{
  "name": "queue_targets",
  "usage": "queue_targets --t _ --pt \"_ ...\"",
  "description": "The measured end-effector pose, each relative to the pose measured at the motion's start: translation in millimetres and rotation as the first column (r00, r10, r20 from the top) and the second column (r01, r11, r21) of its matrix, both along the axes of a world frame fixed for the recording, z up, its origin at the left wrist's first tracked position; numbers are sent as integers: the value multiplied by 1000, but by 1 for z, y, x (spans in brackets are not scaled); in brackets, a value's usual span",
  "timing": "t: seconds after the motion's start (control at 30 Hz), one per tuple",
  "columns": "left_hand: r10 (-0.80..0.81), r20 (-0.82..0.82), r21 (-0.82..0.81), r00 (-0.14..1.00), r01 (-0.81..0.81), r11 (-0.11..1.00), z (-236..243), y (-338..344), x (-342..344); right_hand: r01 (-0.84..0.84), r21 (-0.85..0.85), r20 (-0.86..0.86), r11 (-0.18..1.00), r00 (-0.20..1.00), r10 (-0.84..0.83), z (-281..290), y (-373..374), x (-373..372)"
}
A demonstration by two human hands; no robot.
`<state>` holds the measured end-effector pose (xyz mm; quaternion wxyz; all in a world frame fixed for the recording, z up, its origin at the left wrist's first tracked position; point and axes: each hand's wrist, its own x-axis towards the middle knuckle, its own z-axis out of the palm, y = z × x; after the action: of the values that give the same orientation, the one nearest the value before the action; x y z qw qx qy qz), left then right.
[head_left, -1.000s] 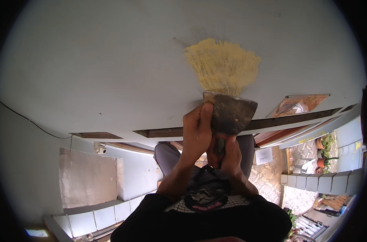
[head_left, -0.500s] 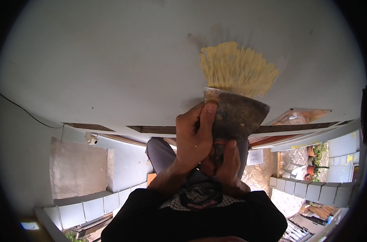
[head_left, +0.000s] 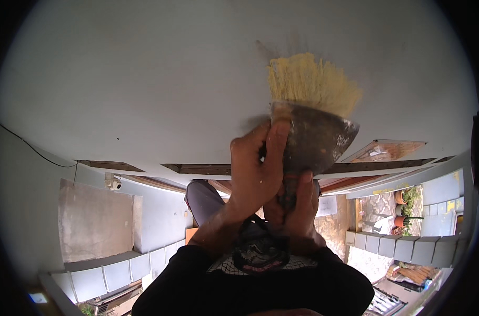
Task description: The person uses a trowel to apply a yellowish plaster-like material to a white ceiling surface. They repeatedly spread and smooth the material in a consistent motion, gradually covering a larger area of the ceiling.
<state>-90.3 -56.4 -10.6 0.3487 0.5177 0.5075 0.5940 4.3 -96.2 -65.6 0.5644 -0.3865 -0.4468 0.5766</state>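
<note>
A broad putty knife [head_left: 319, 138] with a dark, stained metal blade is pressed edge-first against a pale grey wall [head_left: 171, 79]. Above the blade's edge, a fan-shaped streak of yellow putty [head_left: 313, 79] spreads over the wall. My left hand [head_left: 260, 163] grips the blade's left corner, its thumb lying flat on the metal. Lower down, my right hand [head_left: 301, 210] is wrapped around the handle [head_left: 289, 192], with the thumb up near the blade's base. Both hands partly hide the handle.
Dark slots [head_left: 197, 169] run along the wall's lower part. A white camera [head_left: 113, 181] is mounted at the left, near a hanging black cable [head_left: 34, 147]. Potted plants [head_left: 401, 210] stand outside at the right, beyond a tiled ledge [head_left: 402, 249].
Both hands have pushed the putty knife slightly up and to the right along the wall. Its blade now covers the lower part of the yellow putty.
</note>
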Motion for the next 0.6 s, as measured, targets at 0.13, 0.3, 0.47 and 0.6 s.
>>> queue_targets --t 0.13,0.3,0.47,0.6 --pt "-36 -15 62 999 37 997 -15 -1 -2 -282 -54 -205 958 942 266 -13 -2 18" --pt "12 12 96 1000 -13 995 -14 4 3 -165 -84 -54 983 986 161 2 -2 13" --pt "-25 21 36 999 24 999 -23 0 2 -339 -44 -118 940 936 333 -4 -1 26" --pt "36 -107 139 994 -21 990 -29 0 6 -283 -148 -188 948 949 254 -14 -5 25"
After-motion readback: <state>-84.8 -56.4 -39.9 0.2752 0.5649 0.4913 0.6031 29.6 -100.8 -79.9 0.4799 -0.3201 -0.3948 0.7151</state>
